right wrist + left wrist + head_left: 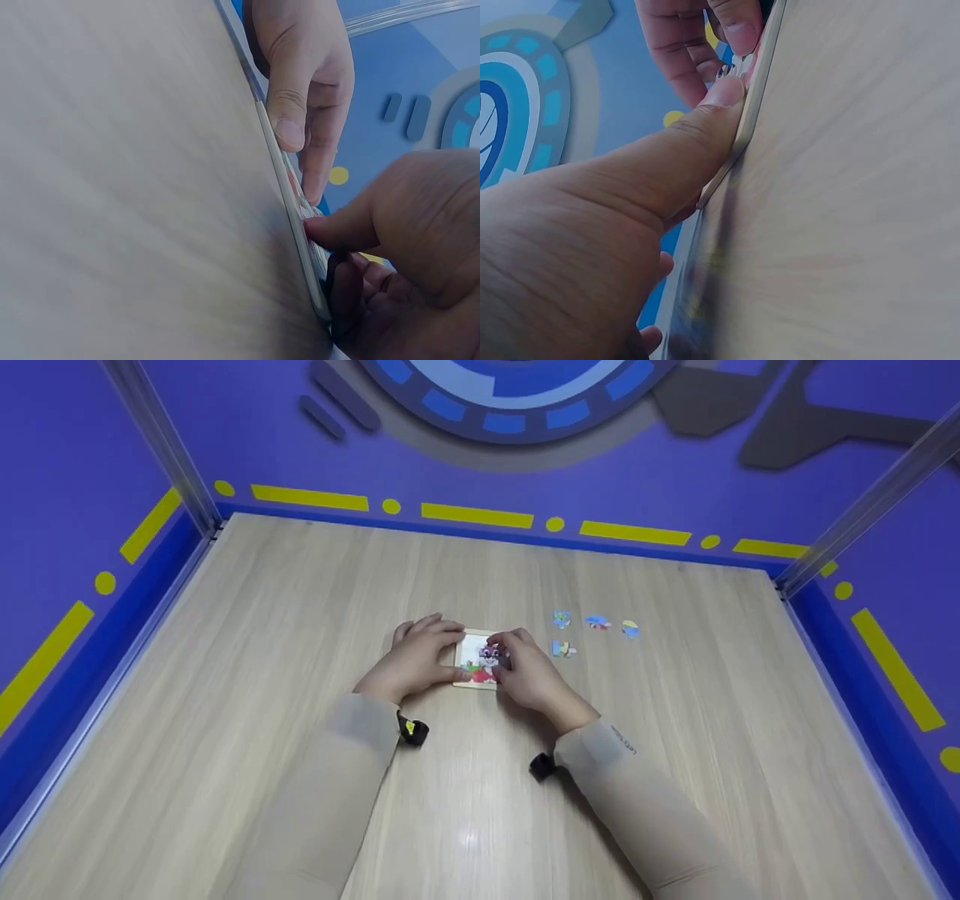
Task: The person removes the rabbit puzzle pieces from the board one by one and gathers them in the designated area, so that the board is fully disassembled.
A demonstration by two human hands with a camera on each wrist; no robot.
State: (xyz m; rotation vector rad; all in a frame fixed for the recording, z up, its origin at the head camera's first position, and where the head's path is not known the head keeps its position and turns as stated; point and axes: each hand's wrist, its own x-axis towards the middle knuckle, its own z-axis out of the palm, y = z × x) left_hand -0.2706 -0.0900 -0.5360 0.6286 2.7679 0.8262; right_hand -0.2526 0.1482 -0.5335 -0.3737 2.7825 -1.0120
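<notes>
A small square puzzle board (472,685) with a light wooden rim lies flat on the table, showing part of a cartoon character with red and green below it. My left hand (416,658) grips its left side, thumb on the near corner and fingers at the far one. In the left wrist view that thumb (724,94) lies over the rim. My right hand (531,675) covers the board's right side, its curled thumb and fingers pinching a puzzle piece (489,651) with the character's face at the board's surface. The fingers partly hide this piece.
Several loose puzzle pieces lie right of the board: a blue-green one (561,619), a blue-red one (598,622), a yellow-blue one (630,628) and another (564,649) closer in. Blue-purple panels (480,472) wall the wooden table (465,810) at the back and sides.
</notes>
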